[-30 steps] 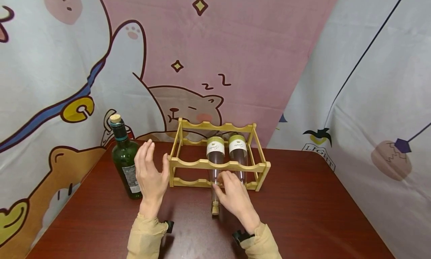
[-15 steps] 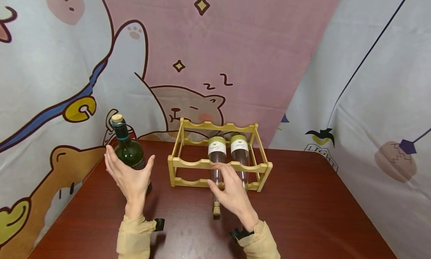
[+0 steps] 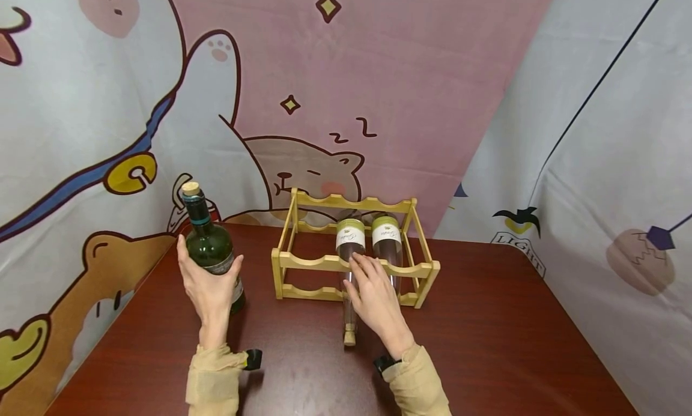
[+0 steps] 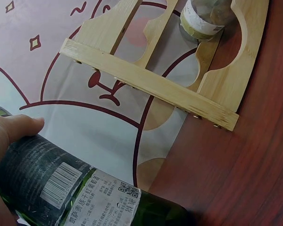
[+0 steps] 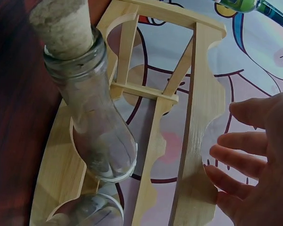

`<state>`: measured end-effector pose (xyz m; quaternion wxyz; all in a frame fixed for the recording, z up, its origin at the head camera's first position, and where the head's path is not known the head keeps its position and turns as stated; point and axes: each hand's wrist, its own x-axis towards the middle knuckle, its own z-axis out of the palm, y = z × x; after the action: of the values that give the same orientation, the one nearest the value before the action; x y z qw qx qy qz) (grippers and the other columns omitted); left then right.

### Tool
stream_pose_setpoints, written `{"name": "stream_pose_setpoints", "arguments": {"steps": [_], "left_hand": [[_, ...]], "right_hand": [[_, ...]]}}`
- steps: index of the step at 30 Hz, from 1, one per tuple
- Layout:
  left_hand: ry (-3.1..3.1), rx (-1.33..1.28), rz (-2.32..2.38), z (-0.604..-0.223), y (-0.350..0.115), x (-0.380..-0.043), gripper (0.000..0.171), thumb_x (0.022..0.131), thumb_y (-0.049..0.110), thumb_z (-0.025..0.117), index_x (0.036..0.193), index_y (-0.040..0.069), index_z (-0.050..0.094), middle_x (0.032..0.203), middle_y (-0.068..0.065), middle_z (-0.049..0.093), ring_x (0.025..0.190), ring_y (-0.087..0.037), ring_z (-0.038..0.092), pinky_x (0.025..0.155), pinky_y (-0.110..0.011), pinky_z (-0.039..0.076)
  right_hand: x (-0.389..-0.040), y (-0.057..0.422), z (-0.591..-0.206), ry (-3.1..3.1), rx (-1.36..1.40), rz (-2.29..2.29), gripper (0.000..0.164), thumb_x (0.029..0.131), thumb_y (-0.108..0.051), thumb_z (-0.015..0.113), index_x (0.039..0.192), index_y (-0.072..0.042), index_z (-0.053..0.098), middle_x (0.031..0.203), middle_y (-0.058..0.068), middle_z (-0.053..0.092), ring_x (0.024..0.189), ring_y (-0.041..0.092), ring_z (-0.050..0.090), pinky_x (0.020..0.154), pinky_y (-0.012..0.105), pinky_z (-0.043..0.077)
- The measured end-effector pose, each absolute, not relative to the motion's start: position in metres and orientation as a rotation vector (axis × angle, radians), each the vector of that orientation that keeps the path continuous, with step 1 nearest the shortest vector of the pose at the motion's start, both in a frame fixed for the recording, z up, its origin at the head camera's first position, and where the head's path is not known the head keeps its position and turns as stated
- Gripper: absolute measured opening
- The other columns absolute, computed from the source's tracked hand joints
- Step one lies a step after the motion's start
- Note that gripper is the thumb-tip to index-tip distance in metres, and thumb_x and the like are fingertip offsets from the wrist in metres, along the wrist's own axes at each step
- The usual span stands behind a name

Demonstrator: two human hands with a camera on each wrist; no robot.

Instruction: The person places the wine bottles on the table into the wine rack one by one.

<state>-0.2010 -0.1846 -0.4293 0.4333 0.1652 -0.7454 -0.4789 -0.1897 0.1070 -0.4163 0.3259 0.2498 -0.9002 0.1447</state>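
My left hand (image 3: 208,290) grips a green wine bottle (image 3: 209,243) that stands corked and upright at the left of the wooden rack (image 3: 305,263). In the left wrist view, the thumb (image 4: 19,126) lies across the bottle's dark label (image 4: 52,172). My right hand (image 3: 376,297) hovers at the rack's front top rail, its loosely bent fingers (image 5: 240,162) holding nothing. Below it, a clear corked bottle (image 3: 350,320) lies in the rack's lower row, neck toward me. Another clear bottle (image 3: 387,248) lies beside it on the right, partly hidden by the rail and hand.
The rack stands on a dark red-brown table (image 3: 503,326), near its back edge. A cartoon-printed cloth (image 3: 411,92) hangs behind the table. The rack's left end is a short way right of the green bottle.
My left hand has moved left and closed round the green bottle, which now stands slightly further right. My right hand has come off the clear bottle's neck and risen toward the rail.
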Motion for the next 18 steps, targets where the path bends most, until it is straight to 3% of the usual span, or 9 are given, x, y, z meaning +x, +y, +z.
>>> {"name": "stream_pose_setpoints", "arguments": {"steps": [7,18], "left_hand": [[-1.84,0.387,-1.21,-0.4288,-0.1858,-0.2006,0.107,0.063,0.019,0.088,0.148,0.028,0.024,0.146,-0.017,0.04,0.127,-0.042,0.046,0.101,-0.063,0.036],[-1.862,0.323,-1.154,-0.426,-0.1868,-0.1988,0.102,0.062,0.013,0.088,0.145,0.025,0.029,0.141,-0.02,0.043,0.125,-0.043,0.047,0.1,-0.064,0.036]], "right_hand": [[-0.1917,0.108,-0.4203,-2.349,0.65,0.316,0.03,0.084,-0.018,0.071,0.107,0.0,0.069,0.11,0.01,0.066,0.103,0.026,0.058,0.104,0.043,0.043],[-0.1932,0.1087,-0.4229,-2.337,0.641,0.294,0.029,0.082,-0.017,0.072,0.106,0.0,0.07,0.107,0.009,0.067,0.102,0.026,0.058,0.103,0.042,0.043]]}}
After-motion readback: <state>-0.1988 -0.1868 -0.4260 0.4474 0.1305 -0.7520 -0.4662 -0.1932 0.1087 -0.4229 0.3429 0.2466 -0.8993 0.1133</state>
